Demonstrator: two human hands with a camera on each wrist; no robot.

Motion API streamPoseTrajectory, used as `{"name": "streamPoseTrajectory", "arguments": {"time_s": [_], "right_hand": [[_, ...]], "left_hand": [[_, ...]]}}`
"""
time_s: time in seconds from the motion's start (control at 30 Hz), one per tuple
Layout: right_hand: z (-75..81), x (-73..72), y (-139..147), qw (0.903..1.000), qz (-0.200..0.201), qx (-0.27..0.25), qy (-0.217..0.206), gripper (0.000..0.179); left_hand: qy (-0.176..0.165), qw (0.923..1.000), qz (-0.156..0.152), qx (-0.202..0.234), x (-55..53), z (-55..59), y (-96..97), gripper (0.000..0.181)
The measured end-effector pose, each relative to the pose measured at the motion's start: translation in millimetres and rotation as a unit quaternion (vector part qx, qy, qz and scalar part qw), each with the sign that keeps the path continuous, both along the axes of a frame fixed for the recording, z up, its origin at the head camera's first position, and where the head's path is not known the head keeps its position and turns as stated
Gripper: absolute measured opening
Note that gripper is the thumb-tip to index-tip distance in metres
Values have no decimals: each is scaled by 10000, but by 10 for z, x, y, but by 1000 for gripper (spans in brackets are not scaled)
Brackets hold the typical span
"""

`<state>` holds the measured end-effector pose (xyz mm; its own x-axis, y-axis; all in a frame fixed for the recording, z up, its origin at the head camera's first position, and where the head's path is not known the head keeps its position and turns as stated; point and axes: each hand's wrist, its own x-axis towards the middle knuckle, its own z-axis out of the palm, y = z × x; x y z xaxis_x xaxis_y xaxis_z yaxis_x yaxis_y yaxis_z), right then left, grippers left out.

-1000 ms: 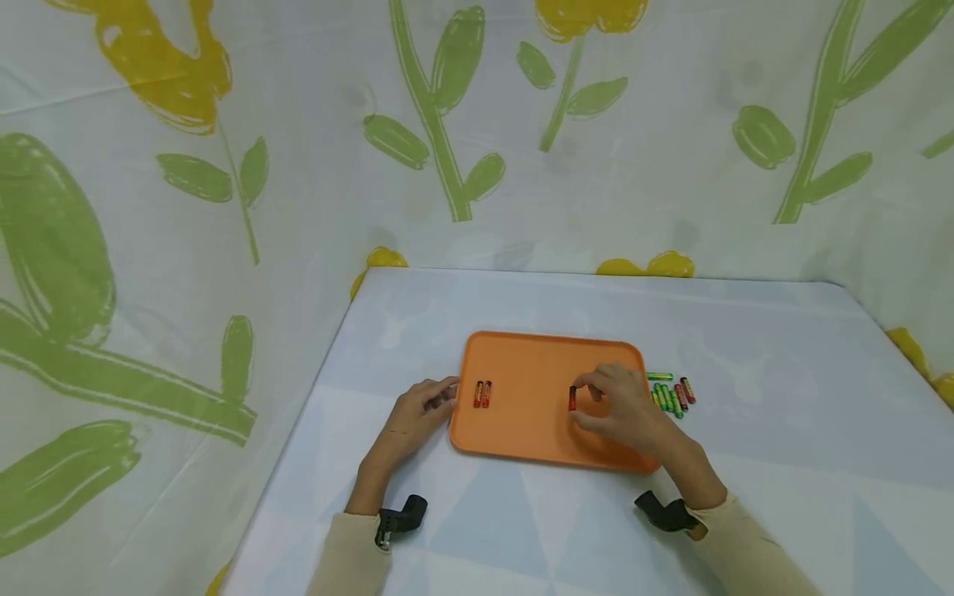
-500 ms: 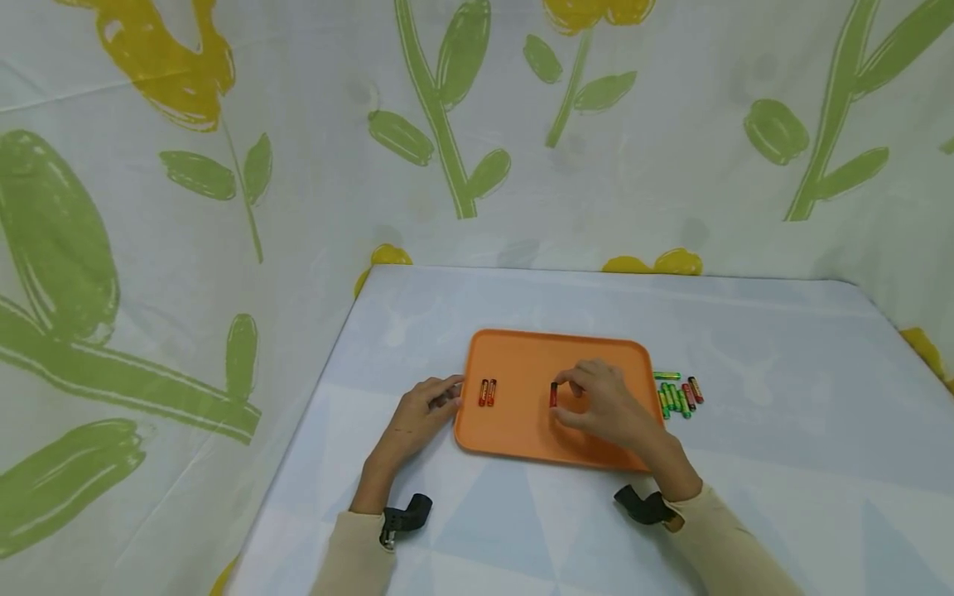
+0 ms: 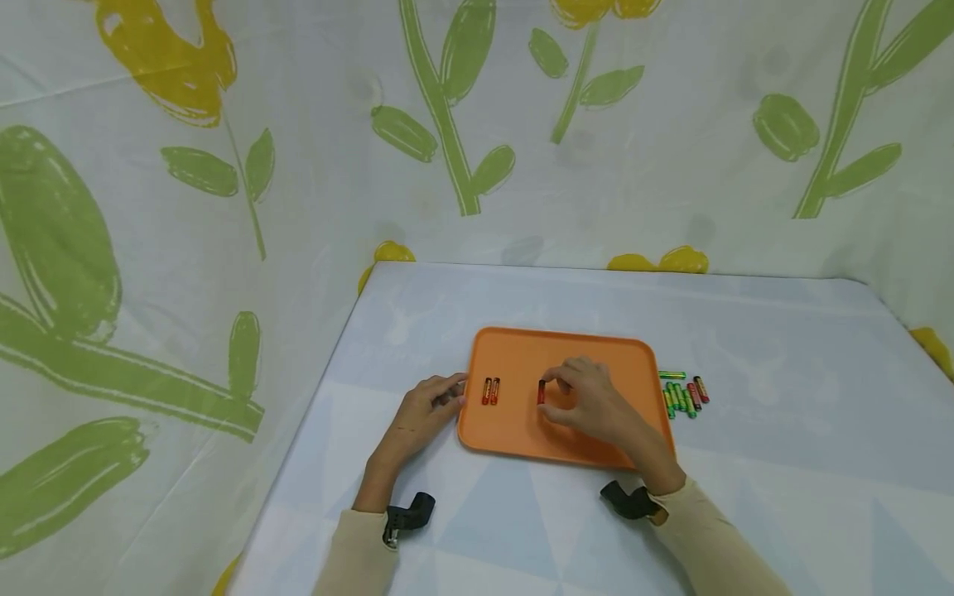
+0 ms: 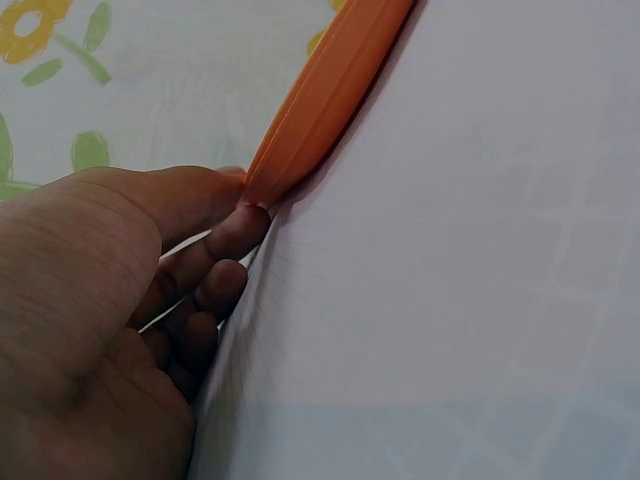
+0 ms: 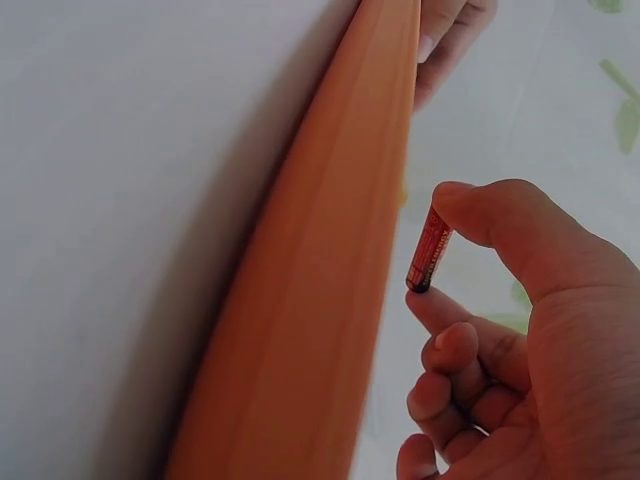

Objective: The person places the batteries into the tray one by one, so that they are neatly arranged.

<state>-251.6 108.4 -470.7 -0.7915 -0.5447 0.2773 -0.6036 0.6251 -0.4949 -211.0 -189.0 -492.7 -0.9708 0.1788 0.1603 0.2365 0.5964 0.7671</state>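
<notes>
Flowered backdrop (image 3: 313,124) | left hand (image 3: 421,412) pinches orange tray (image 3: 514,426) | right hand (image 3: 592,403) pinches red battery (image 5: 432,250), lettering (image 5: 437,240) unreadable

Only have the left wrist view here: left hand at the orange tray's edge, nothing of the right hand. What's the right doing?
Observer: Right hand pinches a red battery by its ends, above the orange tray.
Operator: Anything lying in the tray?
Observer: Two red batteries, side by side near the tray's left end.
Operator: Any outside it?
Observer: Yes, a cluster of green batteries and two red ones on the table, just past the tray's right edge.
</notes>
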Motion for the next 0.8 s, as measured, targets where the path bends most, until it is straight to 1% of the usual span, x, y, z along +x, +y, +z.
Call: {"name": "streamPoseTrajectory", "arguments": {"time_s": [0.1, 0.37, 0.5, 0.8], "right_hand": [[-10, -18, -34, 10000, 37, -43, 46, 33], [-19, -15, -117, 9999, 46, -154, -64, 31], [-35, -24, -156, 9999, 35, -107, -68, 33], [-53, -45, -232, 9999, 111, -44, -58, 33]], "left_hand": [[65, 10000, -25, 11, -13, -4, -2, 40], [-39, 10000, -81, 39, -9, -43, -29, 41], [-69, 9999, -60, 67, -7, -28, -21, 40], [-22, 10000, -5, 66, 2, -7, -1, 40]]}}
